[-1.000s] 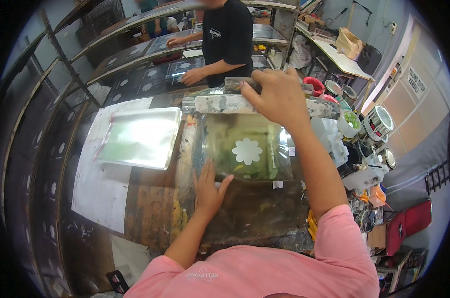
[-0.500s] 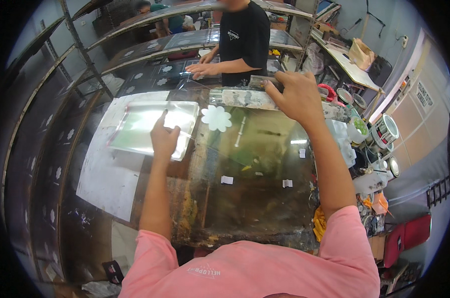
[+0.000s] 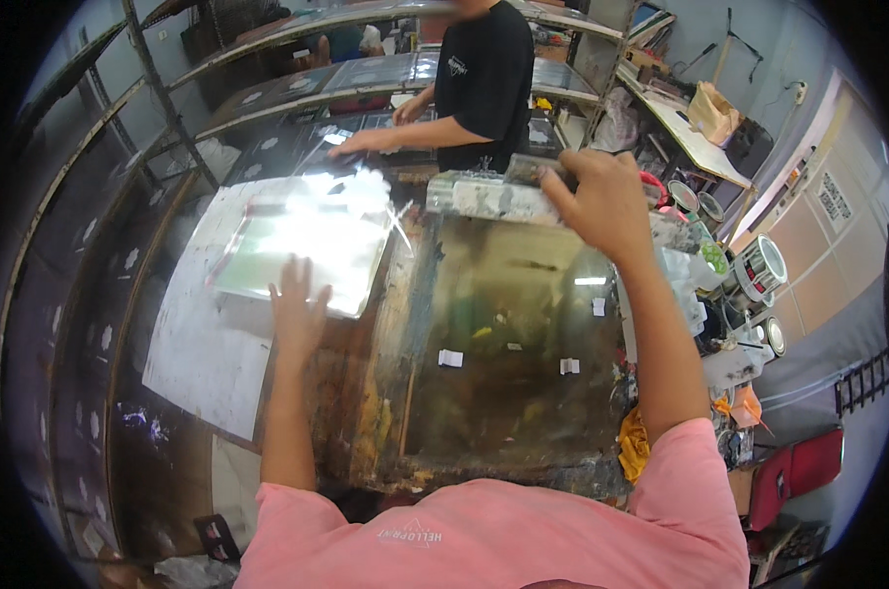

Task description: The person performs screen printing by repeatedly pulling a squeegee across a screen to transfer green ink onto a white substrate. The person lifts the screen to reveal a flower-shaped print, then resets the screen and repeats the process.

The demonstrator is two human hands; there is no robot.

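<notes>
My left hand (image 3: pixel 299 312), slightly blurred, has its fingers spread at the near edge of a stack of clear plastic sheets (image 3: pixel 312 260). Nothing shows in it. A clear sheet with a white flower shape (image 3: pixel 368 191) is above the stack's far right part, blurred by glare. My right hand (image 3: pixel 601 201) is closed round a grey bar-shaped block (image 3: pixel 531 171) at the far edge of the work surface. Before me lies a dark, glossy panel (image 3: pixel 513 422) with small white tabs (image 3: pixel 451 359) on it.
Across the table a person in a black shirt (image 3: pixel 484 88) reaches a hand (image 3: pixel 361 143) toward the sheet. White paper (image 3: pixel 204 344) lies under the stack. Cans (image 3: pixel 760 263) and containers crowd the right side. Metal racks (image 3: pixel 169 118) stand left and behind.
The flower-marked sheet has moved left, off the panel and over the stack. My left hand has drawn back nearer and opened. The co-worker's hand has moved left; my right hand keeps its grip.
</notes>
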